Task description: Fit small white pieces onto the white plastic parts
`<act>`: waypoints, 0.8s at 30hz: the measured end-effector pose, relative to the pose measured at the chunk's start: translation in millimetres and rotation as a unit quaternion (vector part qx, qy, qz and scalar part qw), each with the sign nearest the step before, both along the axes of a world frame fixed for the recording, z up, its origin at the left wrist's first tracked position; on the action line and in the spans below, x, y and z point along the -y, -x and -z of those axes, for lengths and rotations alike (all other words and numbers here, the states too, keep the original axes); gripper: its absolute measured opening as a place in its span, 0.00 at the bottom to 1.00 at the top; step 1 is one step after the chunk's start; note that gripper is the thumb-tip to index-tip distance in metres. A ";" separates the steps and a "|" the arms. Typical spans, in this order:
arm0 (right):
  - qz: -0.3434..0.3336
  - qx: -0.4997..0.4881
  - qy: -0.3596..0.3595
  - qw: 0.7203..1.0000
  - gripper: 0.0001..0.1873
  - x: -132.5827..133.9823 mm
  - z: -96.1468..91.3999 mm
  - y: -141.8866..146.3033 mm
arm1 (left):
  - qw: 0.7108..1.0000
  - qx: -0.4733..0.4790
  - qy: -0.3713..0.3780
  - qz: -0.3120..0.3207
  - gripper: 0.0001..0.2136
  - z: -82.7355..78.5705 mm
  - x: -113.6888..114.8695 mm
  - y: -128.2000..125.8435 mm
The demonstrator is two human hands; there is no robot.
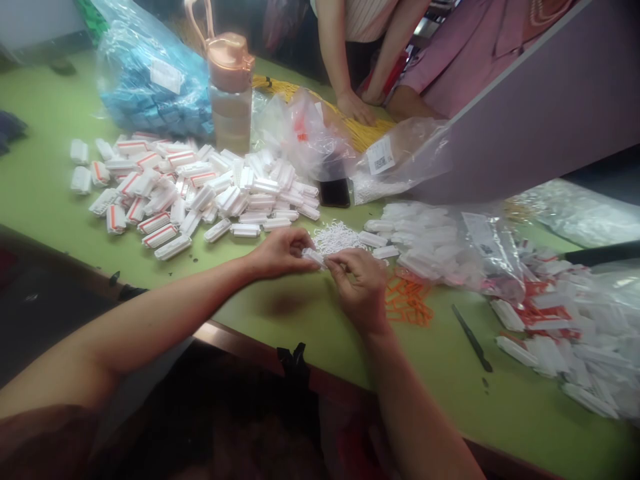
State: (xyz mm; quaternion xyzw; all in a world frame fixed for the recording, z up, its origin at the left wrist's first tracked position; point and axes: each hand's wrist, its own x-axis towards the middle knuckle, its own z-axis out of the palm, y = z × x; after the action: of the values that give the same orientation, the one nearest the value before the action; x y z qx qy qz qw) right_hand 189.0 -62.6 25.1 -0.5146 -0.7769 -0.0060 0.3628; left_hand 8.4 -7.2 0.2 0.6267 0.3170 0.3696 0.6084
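Between my two hands is a small white plastic housing (313, 257), held low over the green table. My left hand (283, 253) grips it from the left with thumb and fingers. At its right end, the thumb and forefinger of my right hand (357, 280) are pinched together; any tiny part between them is too small to make out. Just behind my hands lies a pile of tiny white pieces (337, 237). To the left spreads a heap of white plastic housings (200, 180), some with an orange strip. Flat orange parts (410, 297) lie right of my right hand.
A bottle (230, 93) stands behind the heap, beside a blue plastic bag (150, 80). A dark phone (335, 193) and clear bags (400, 157) lie farther back. More white pieces (550, 327) and a thin knife-like tool (473, 339) are right. A co-worker's hands (357, 107) touch yellow strands.
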 end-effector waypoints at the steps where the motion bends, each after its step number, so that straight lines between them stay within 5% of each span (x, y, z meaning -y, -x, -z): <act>1: 0.008 0.021 -0.017 1.000 0.08 0.2 0.4 0.4 | 1.000 -0.002 -0.003 -0.001 0.17 -0.5 0.1 0.0; 5: 0.041 0.122 -0.061 0.990 0.08 3.2 -1.5 1.2 | 1.000 -0.013 -0.007 -0.008 0.17 -2.7 0.6 0.4; 11: 0.049 0.176 0.043 0.982 0.13 11.6 -9.3 3.6 | 0.999 0.019 0.048 -0.013 0.17 -0.4 0.2 1.5; 15: 0.040 0.146 0.073 0.986 0.14 12.0 -11.5 6.1 | 0.997 0.028 0.065 -0.022 0.17 3.0 -1.4 2.2; 21: 0.082 -0.061 0.070 0.992 0.16 -3.0 -4.0 -22.5 | 0.997 0.002 0.053 -0.058 0.19 2.2 -4.8 2.1; 24: 0.125 -0.012 0.099 0.987 0.14 -9.5 3.1 -37.0 | 0.997 -0.019 0.041 -0.060 0.20 1.5 -5.2 2.4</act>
State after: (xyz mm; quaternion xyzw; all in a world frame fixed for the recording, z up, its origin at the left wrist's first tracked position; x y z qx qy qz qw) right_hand 226.0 -53.1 22.0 -0.6408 -0.6991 0.0318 0.3157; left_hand 6.0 -2.0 -1.3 0.5879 0.3803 0.3799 0.6045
